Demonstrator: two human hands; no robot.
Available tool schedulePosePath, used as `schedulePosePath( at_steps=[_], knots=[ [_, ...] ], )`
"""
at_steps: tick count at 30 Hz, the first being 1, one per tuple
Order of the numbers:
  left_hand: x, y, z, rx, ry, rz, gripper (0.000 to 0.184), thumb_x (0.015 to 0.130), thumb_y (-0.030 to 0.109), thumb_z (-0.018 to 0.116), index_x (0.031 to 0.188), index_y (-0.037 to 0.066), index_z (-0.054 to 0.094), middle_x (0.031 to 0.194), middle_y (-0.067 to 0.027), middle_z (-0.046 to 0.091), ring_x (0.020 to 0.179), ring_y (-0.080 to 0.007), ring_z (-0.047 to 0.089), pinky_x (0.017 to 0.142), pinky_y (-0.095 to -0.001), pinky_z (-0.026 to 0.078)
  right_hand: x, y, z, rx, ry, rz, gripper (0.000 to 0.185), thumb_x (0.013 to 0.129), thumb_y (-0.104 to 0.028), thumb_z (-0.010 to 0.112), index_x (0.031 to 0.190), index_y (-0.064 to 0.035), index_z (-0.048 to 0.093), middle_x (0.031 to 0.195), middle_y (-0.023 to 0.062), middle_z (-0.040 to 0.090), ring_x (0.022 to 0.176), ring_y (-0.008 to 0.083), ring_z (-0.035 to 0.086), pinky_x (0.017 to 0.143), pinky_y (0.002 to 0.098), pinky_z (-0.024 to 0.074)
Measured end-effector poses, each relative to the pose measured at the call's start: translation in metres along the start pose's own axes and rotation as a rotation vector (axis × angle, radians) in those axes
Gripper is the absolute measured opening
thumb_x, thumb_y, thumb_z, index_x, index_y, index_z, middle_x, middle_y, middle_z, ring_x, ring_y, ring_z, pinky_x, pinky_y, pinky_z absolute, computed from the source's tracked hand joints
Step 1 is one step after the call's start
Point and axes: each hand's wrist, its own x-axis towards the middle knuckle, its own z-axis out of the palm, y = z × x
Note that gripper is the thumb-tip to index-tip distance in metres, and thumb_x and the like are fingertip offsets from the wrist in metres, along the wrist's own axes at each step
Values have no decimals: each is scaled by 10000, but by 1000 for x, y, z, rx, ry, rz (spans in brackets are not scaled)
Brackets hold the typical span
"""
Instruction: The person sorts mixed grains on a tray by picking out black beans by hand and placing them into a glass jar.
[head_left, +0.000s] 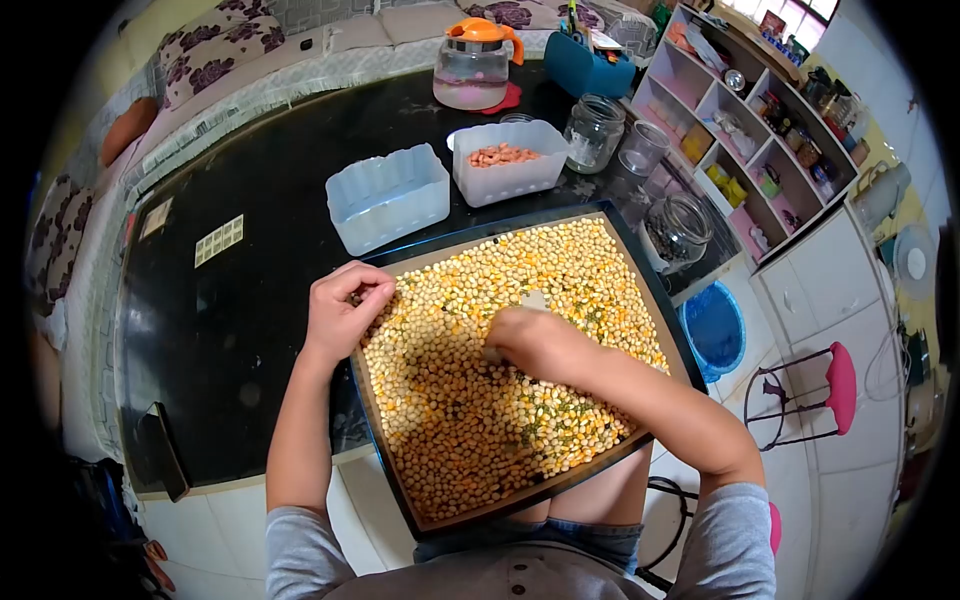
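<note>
A shallow dark-rimmed tray (378,430) holds a spread of mixed dried grains (470,400): pale round beans, yellow corn kernels and small green and dark bits. My left hand (345,308) is closed at the tray's far left edge, thumb against curled fingers; what they hold, if anything, is hidden. Over the middle of the grains is my right hand (540,343), its fingers bunched down toward them. Those fingertips are partly hidden, so I cannot make out what is in them. A small pale piece (534,300) lies just beyond that hand.
Behind the tray stand a clear plastic bin (390,205) and another bin (510,185) with reddish beans (502,155). Glass jars (593,135) and an orange-lidded pitcher (473,75) are farther back. A phone (163,450) lies at the table's left edge; a blue bucket (713,330) stands right.
</note>
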Motion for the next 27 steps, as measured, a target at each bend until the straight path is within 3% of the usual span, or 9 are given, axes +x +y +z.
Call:
schedulePosePath(
  at_steps=[3,6,8,15,23,27],
  knots=[
    [0,-1,-1,-6,-6,-10,70,760,72,633,772,4,634,729,-34,599,631,-84,521,569,-212,393,-8,13,-15,-151,34,56,124,720,-17,599,842,-12,616,836,105,578,789,270,584,698,346,494],
    [1,-1,-1,-6,-10,-1,74,761,79,634,773,6,636,728,-31,601,626,-83,518,564,-211,393,-15,7,-21,-164,60,94,123,724,-40,614,846,-19,617,848,102,581,795,268,586,707,349,491],
    [0,-2,-1,-7,-6,6,76,761,83,635,773,8,638,727,-29,601,625,-83,517,562,-210,394,-15,-7,-23,12,50,101,116,732,-67,605,840,-24,610,821,117,561,799,289,572,711,368,484],
    [0,-1,-2,-13,-19,1,84,762,93,637,771,9,640,738,-31,607,631,-87,524,567,-212,401,-2,-7,-4,-73,-19,88,136,745,-105,628,858,-37,595,849,105,578,789,279,582,695,361,487],
    [0,-1,-2,-11,-23,-4,91,766,93,635,776,3,640,745,-37,611,639,-89,529,576,-214,408,-10,4,-10,-190,3,70,59,733,-45,581,788,-34,561,767,116,558,715,294,577,647,369,484],
    [0,-3,-2,-13,-22,5,83,768,85,632,774,3,640,742,-35,611,640,-86,529,578,-213,409,-22,6,-29,-224,-3,170,84,714,-36,586,797,-27,576,767,108,574,733,290,580,663,355,484]
  ],
)
